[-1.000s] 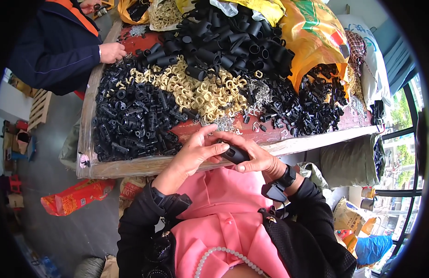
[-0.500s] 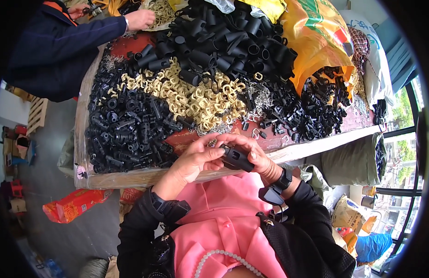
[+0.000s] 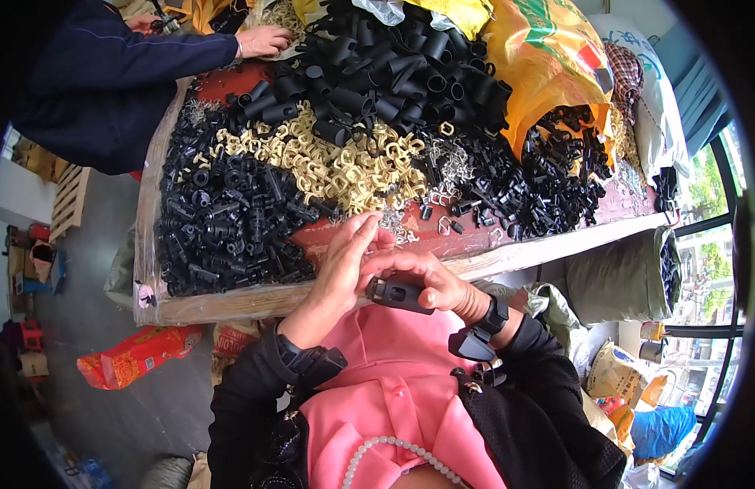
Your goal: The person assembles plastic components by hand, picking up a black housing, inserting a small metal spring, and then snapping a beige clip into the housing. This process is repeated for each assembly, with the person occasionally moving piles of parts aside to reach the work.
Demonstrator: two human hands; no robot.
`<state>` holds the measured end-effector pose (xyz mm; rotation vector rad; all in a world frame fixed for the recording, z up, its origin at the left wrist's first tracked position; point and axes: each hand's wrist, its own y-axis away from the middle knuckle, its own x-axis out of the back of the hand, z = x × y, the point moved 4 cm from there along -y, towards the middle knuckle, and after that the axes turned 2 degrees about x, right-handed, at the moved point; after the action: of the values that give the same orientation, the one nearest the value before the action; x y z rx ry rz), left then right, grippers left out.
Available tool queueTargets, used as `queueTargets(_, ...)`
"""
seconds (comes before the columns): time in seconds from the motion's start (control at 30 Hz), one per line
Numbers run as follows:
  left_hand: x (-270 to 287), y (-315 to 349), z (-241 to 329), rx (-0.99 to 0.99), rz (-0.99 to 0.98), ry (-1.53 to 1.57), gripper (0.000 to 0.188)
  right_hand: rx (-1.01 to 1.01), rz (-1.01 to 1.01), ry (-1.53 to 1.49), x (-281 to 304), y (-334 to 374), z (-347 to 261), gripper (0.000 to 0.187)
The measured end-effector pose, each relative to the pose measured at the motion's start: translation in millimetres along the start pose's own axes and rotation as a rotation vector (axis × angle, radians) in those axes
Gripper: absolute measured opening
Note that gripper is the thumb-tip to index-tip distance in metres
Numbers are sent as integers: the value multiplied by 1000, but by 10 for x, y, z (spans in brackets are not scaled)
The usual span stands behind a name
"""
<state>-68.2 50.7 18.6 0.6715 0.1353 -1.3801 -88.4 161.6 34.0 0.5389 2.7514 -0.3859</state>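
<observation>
Wooden worktable point(image 3: 231, 303) stretches across the view, heaped with black plastic tubes point(image 3: 394, 73), cream clips point(image 3: 345, 163) and small black fittings point(image 3: 222, 220). At six o'clock from the cream clips, the right hand point(image 3: 430, 281) grips a black plastic part point(image 3: 399, 294). The left hand point(image 3: 341, 273) presses loosely curled fingers against it. At eleven o'clock, another person's hand point(image 3: 265, 39) rests on the pile.

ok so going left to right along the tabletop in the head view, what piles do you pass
heap of small black plastic fittings → pile of cream-coloured plastic clips → scatter of small silvery metal clips → heap of black plastic parts spilling from the orange woven sack
</observation>
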Motion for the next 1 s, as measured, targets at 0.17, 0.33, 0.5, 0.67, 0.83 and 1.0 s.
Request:
queueTargets(0.17,-150,100,-31,-22,-63,44,39,-25,81,-16,-3,30,114,67)
queueTargets(0.33,-180,151,-82,-16,-100,56,39,-2,82,-55,-75,39,141,63)
queueTargets(0.5,-247,159,-71,-29,-121,5,38,11,70,43,-13,78,137,61)
queueTargets(0.67,75,127,45,-355,-41,-491,34,-133,60,174,144,328,-231,55)
queueTargets(0.83,610,446,494,-593,237,-1451,36,-669,196,836,832,1797,-495,40)
queueTargets(1.0,737,427,376,-381,158,-1840,37,-952,275,1787,820,2813,-472,27)
